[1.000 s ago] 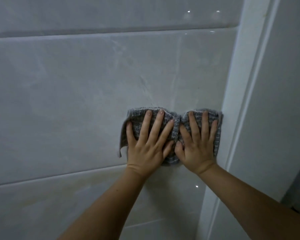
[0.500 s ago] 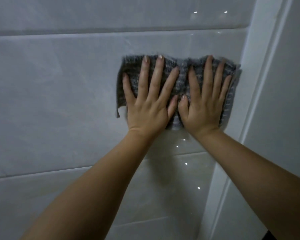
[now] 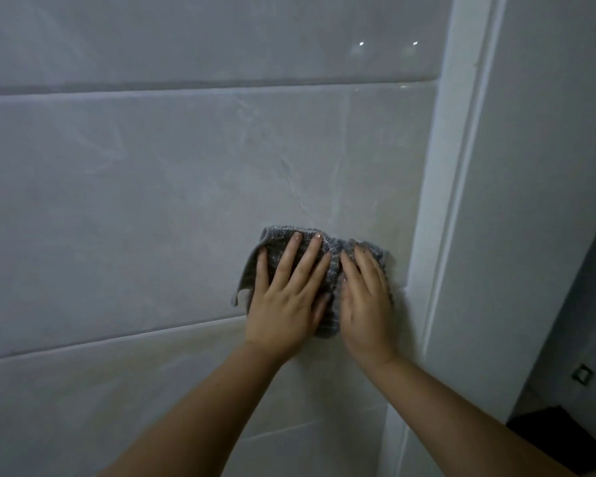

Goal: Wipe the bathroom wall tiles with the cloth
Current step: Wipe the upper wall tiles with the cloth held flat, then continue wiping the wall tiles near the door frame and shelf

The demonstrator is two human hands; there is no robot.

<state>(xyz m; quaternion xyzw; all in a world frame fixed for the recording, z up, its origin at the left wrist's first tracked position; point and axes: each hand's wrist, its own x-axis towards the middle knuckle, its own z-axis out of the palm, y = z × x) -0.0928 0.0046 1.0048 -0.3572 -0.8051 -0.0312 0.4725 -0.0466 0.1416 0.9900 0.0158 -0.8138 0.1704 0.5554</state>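
**Cloth pulled back down the tile**

Both hands lie flat on the grey cloth point(image 3: 331, 270), pressing it to the wall tiles point(image 3: 152, 201); neither clenches or grasps it. The left hand point(image 3: 286, 297) spreads its fingers wide, the right hand point(image 3: 365, 304) sits just beside it, fingers closer together. Half a second ago the cloth was high, near the upper grout line; now it sits low on the same tile, just above the lower grout line, bunched between the hands, near the white corner trim point(image 3: 437, 201).
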